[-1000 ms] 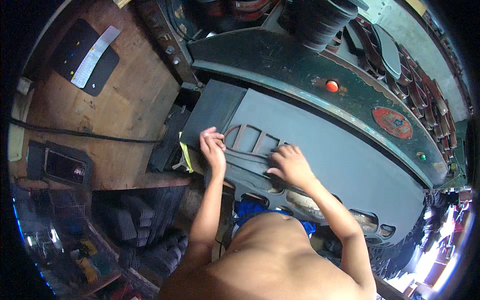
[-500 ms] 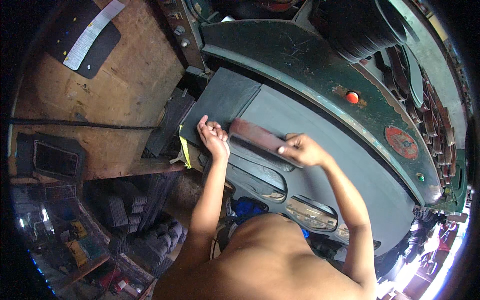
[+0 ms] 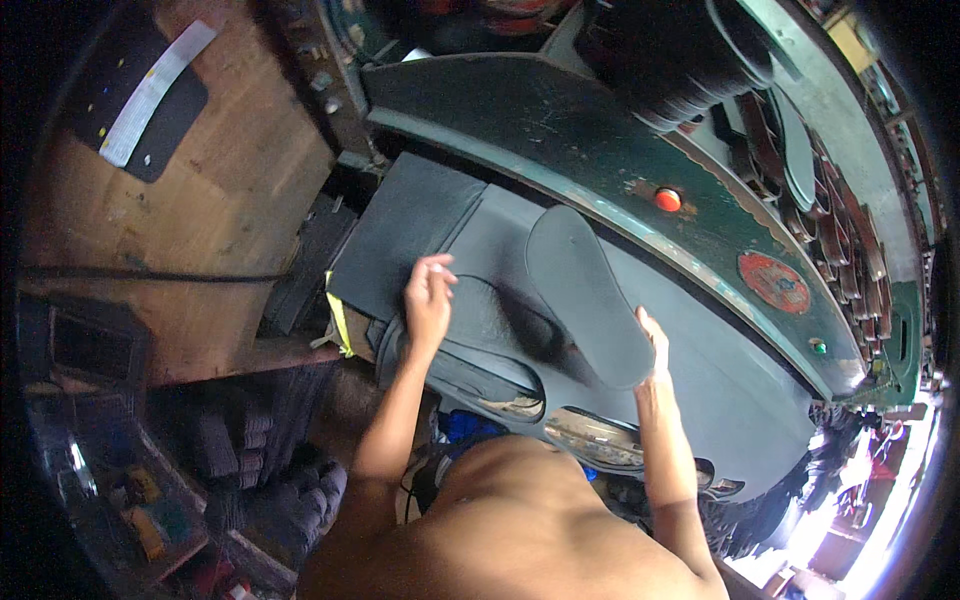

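Sole (image 3: pixel 580 300) gripped by right hand (image 3: pixel 654 345); left hand (image 3: pixel 428 305) unclenched; grey sheet (image 3: pixel 715 370) below, green machine (image 3: pixel 540 110).

Workshop: footwear-sole cutting.
A paint-worn green machine (image 3: pixel 500 105) carries a red-orange button (image 3: pixel 668 200); before it lies a grey sheet (image 3: pixel 725 375) pierced with long openings, a grey sole (image 3: pixel 580 295) held above. Curved brown bands (image 3: pixel 848 240) crowd the right side. A scuffed wooden worktop (image 3: pixel 240 200) lies at left. Dark pieces (image 3: pixel 255 437) stacked at lower left appear to be soles, though poor light there prevents certainty.
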Demonstrator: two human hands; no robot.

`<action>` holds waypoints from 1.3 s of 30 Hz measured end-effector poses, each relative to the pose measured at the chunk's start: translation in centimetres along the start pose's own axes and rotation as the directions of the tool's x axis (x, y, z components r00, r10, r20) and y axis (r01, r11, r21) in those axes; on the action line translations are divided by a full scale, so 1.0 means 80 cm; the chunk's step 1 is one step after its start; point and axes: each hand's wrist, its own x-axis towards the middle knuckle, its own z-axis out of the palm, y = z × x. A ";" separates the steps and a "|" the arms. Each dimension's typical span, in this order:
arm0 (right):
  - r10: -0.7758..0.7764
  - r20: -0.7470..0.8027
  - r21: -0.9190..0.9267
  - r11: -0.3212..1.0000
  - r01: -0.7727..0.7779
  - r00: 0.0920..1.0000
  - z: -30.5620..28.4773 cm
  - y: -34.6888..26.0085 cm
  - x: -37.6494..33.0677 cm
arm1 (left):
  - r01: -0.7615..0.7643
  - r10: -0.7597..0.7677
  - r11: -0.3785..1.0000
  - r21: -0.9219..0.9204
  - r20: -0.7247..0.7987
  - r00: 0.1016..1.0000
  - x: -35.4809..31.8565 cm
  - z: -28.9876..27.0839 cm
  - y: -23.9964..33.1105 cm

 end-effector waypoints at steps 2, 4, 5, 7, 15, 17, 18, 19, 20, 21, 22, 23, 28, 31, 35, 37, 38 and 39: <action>-0.028 0.164 0.202 0.979 -0.005 0.986 -0.012 0.013 -0.017 | 0.020 -0.022 1.000 0.013 0.232 0.973 -0.024 0.025 0.011; -0.001 0.345 0.321 0.940 -0.117 0.939 -0.029 0.021 -0.032 | 0.104 -0.050 0.989 -0.102 0.431 0.901 -0.051 0.055 0.016; -0.114 0.359 0.276 0.961 0.011 0.926 -0.036 0.029 -0.036 | 0.134 -0.025 0.974 -0.180 0.510 0.860 -0.059 0.065 0.017; -0.269 0.332 0.135 0.962 0.236 0.904 -0.047 0.058 -0.043 | 0.505 -0.094 0.782 -0.366 0.731 0.676 -0.066 0.084 0.018; -0.196 0.366 0.848 0.474 -0.238 0.910 -0.036 0.161 -0.072 | 0.592 -0.019 0.442 -0.674 0.653 0.757 -0.120 0.132 0.025; -0.173 0.406 0.911 0.158 -0.382 0.897 -0.018 0.158 -0.077 | 0.433 0.054 0.620 -0.655 0.585 0.809 -0.117 0.128 0.027; -0.138 0.409 0.912 0.081 -0.401 0.902 -0.008 0.155 -0.078 | 0.294 0.137 0.741 -0.603 0.565 0.814 -0.114 0.121 0.027; -0.119 0.423 0.904 -0.019 -0.428 0.898 0.002 0.149 -0.078 | 0.127 0.244 0.828 -0.546 0.554 0.796 -0.108 0.116 0.025; -0.101 0.460 0.857 -0.209 -0.471 0.882 0.013 0.142 -0.078 | -0.009 0.312 0.861 -0.509 0.514 0.799 -0.107 0.114 0.024; -0.132 0.511 0.734 -0.447 -0.511 0.849 0.024 0.136 -0.079 | -0.172 0.406 0.881 -0.441 0.514 0.756 -0.099 0.112 0.022; -0.226 0.542 0.495 -0.693 -0.525 0.809 0.035 0.129 -0.081 | -0.320 0.454 0.889 -0.328 0.528 0.718 -0.090 0.105 0.020; -0.164 0.459 0.691 -0.552 -0.467 0.873 0.044 0.120 -0.085 | -0.489 0.536 0.838 -0.242 0.538 0.651 -0.082 0.101 0.019; -0.002 0.281 0.955 -0.100 -0.280 0.960 0.089 0.074 -0.097 | -0.537 0.492 0.839 -0.087 0.542 0.681 -0.055 0.105 0.033; -0.080 0.441 0.878 -0.167 -0.448 0.894 0.100 0.050 -0.099 | -0.405 0.498 0.862 -0.305 0.351 0.793 -0.064 0.120 0.058; 0.204 0.513 0.679 0.498 -0.539 0.834 0.074 0.042 -0.092 | -0.433 0.418 0.900 -0.045 0.371 0.829 -0.054 0.112 0.103; 0.165 0.461 0.574 0.694 -0.434 0.872 0.051 0.060 -0.082 | -0.359 0.335 0.933 -0.001 0.361 0.870 -0.038 0.110 0.115; 0.110 0.304 0.454 0.856 -0.246 0.946 0.034 0.069 -0.083 | -0.355 0.322 0.935 0.024 0.367 0.873 -0.028 0.108 0.118; -0.018 0.000 0.198 0.980 0.018 1.000 0.017 0.082 -0.085 | -0.327 0.285 0.944 0.050 0.378 0.881 -0.016 0.106 0.117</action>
